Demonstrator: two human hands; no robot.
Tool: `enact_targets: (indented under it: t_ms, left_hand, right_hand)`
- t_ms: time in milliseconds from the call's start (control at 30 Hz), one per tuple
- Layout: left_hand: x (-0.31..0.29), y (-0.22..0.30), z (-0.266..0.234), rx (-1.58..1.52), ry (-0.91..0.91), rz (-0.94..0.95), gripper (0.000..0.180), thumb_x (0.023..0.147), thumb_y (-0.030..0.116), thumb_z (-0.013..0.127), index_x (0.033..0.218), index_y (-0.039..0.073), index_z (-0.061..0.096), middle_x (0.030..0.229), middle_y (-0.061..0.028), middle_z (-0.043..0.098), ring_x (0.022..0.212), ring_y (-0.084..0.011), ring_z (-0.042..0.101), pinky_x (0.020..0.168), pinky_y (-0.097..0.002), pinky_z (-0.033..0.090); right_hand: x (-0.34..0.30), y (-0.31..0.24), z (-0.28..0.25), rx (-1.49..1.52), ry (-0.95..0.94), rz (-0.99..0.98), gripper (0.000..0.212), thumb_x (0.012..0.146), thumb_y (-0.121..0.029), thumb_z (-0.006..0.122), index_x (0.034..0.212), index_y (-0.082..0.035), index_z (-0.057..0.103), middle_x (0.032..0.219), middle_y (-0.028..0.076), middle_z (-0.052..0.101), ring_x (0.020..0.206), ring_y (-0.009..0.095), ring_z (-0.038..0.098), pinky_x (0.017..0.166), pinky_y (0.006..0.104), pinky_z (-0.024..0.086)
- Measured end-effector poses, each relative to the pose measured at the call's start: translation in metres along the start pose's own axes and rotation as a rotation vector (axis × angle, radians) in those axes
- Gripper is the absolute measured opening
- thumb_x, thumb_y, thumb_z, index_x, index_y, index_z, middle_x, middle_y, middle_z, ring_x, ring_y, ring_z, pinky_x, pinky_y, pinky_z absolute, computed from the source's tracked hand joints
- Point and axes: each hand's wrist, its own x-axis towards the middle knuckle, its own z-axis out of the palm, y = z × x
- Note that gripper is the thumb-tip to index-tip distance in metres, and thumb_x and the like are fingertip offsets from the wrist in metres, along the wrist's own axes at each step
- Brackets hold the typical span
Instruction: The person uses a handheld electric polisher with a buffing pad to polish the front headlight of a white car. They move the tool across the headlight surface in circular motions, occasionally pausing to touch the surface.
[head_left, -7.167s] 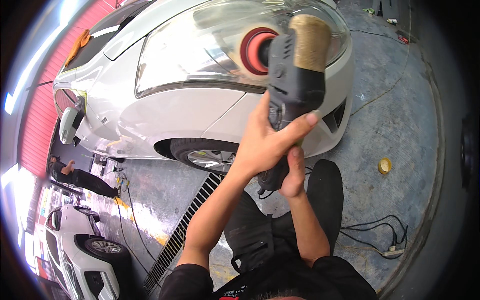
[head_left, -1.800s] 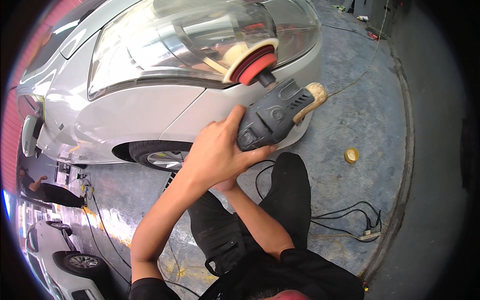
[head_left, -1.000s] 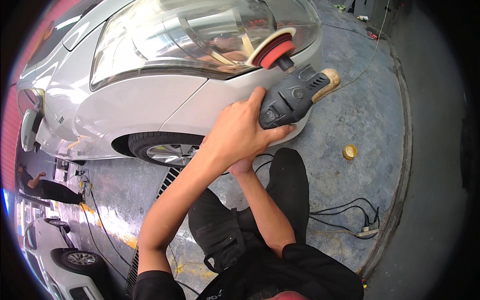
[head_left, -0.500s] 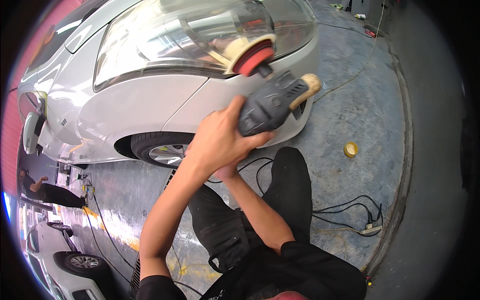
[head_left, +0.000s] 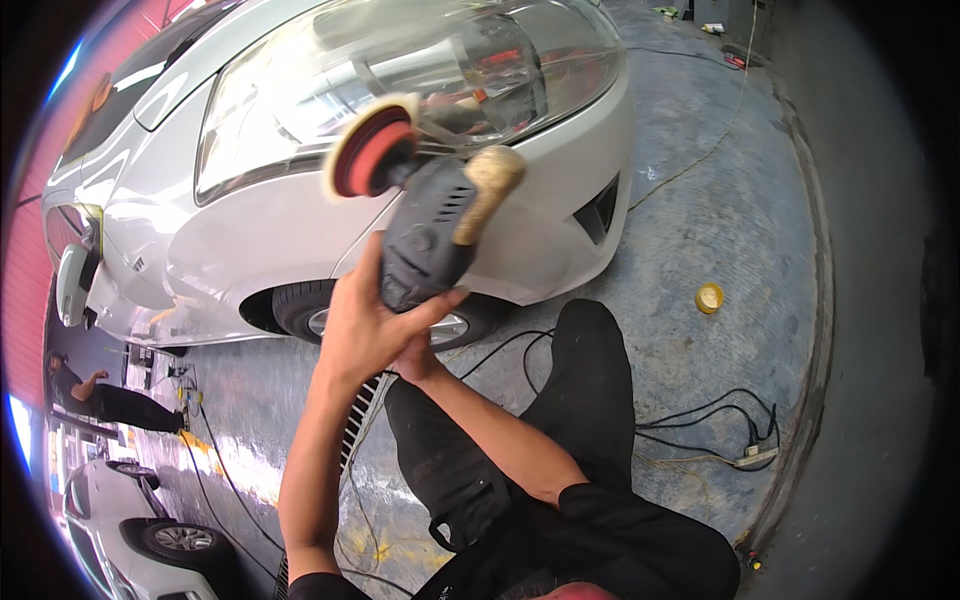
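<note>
Grey floor [head_left: 690,360]; two white cars [head_left: 550,215]; left fingers [head_left: 369,264] gripping one polisher [head_left: 428,225]; right hand [head_left: 418,362]: grip unclear.

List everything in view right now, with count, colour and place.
Polisher: one, dark grey, red-and-cream pad, centre
Near car: one, white, top left to centre
Headlight: one, clear, near car's front
Second car: one, white, bottom left
Tub: one, yellow, right floor
Cables: several, mostly black, floor
Drain grate: at least one, dark, floor left of the knees
Co-worker: one, dark clothes, far left
Top-right small items: unclear
Left hand: one, around the polisher
Right hand: one, partly hidden behind the left
</note>
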Motion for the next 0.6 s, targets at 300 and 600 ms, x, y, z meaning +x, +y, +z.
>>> enact_targets:
  t_ms: [300, 600]
  left_hand:
    - [-0.003, 0.001, -0.017, -0.290, 0.036, -0.152, 0.063, 0.082, 0.025, 0.090, 0.130, -0.004, 0.061, 0.108, -0.0094, 0.073, 0.094, -0.0167, 0.068, 0.088, -0.0333, 0.055]
    - [0.003, -0.007, -0.066, -0.110, 0.096, -0.209, 0.040, 0.078, 0.023, 0.090, 0.102, -0.003, 0.071, 0.090, -0.0061, 0.073, 0.077, -0.0145, 0.067, 0.074, -0.0300, 0.055]
  right_hand:
    - [0.016, -0.035, 0.024, 0.002, -0.083, 0.002, 0.087, 0.096, -0.061, 0.074, 0.156, -0.004, 0.043, 0.136, 0.002, 0.059, 0.121, 0.011, 0.055, 0.107, 0.0318, 0.045]
    - [0.032, -0.045, 0.066, -0.117, -0.187, 0.159, 0.092, 0.097, -0.045, 0.079, 0.164, -0.007, 0.029, 0.143, 0.012, 0.058, 0.132, 0.021, 0.055, 0.115, 0.0373, 0.042]
